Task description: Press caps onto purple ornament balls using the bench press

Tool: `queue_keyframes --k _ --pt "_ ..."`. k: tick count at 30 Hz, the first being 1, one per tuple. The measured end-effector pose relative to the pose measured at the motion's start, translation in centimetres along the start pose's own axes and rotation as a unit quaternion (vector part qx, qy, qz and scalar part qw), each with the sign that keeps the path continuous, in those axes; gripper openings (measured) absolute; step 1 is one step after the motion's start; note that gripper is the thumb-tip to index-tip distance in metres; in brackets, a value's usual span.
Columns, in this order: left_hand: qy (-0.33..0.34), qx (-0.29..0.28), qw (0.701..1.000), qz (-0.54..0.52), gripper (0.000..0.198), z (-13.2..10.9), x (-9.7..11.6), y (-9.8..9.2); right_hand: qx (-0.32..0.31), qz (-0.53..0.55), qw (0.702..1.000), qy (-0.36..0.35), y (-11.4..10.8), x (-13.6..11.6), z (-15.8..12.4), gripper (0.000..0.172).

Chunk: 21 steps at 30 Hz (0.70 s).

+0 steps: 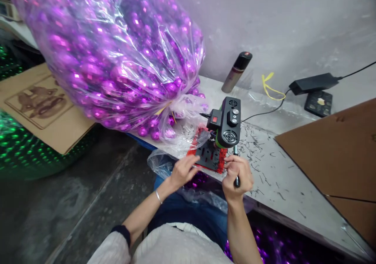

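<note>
On the surface (282,189) in head view stands a machine (230,121); the right hand (238,174) clasps its lever (235,150), the left hand (182,170) half-curled at its base (207,157), any hold unclear. The red mark (246,53) atop the can (236,73) is unreadable.

See a pale table (288,185) set along the wall (279,29), littered on top with short, thin dark pieces (255,142). Carries a black machine (230,123) amid red material (222,164) at the near edge, plus a bulging clear bag of purple balls (117,72) leftward. Bears a dark-capped can (237,72) near the wall, and brown cardboard (331,150) at the right.
</note>
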<state>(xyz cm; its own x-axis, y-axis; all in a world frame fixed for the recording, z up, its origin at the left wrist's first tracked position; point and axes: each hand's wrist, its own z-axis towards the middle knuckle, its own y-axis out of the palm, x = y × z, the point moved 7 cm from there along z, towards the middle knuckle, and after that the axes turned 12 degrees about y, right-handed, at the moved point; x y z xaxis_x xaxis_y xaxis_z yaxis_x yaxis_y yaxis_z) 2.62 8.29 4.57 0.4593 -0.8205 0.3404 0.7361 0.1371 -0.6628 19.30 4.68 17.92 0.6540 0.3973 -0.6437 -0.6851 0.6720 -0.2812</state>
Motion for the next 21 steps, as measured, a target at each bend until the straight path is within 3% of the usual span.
queue_keyframes --k 2,4,6,8,11,15,18,21 --pt "-0.069 0.026 0.994 0.077 0.034 3.8 -4.8 -2.4 0.003 0.003 1.000 -0.001 0.0 0.0 0.0 0.025" --pt "-0.157 0.009 0.974 0.165 0.035 7.1 -9.8 -4.3 0.001 0.003 1.000 -0.004 0.1 0.0 -0.1 0.025" --pt "-0.243 -0.068 0.943 0.215 0.035 9.1 -14.1 -5.0 -0.004 0.000 1.000 -0.007 0.2 0.1 -0.1 0.024" --pt "-0.281 -0.150 0.920 0.230 0.035 10.2 -16.5 -4.7 -0.003 -0.001 1.000 -0.011 0.2 0.1 -0.2 0.024" --pt "-0.293 -0.213 0.904 0.227 0.037 10.9 -17.5 -3.9 0.003 -0.001 1.000 -0.012 0.2 0.2 -0.4 0.024" --pt "-0.311 -0.220 0.900 0.210 0.040 11.3 -16.9 -4.1 -0.006 -0.003 1.000 -0.015 0.3 0.1 -0.4 0.023" --pt "-0.340 -0.150 0.918 0.136 0.055 10.8 -15.5 -5.5 -0.012 -0.007 1.000 -0.021 0.3 -0.1 -0.3 0.023" --pt "-0.364 -0.017 0.930 -0.042 0.060 8.7 -13.1 -6.8 -0.007 -0.004 1.000 -0.020 0.3 -0.2 -0.1 0.024"
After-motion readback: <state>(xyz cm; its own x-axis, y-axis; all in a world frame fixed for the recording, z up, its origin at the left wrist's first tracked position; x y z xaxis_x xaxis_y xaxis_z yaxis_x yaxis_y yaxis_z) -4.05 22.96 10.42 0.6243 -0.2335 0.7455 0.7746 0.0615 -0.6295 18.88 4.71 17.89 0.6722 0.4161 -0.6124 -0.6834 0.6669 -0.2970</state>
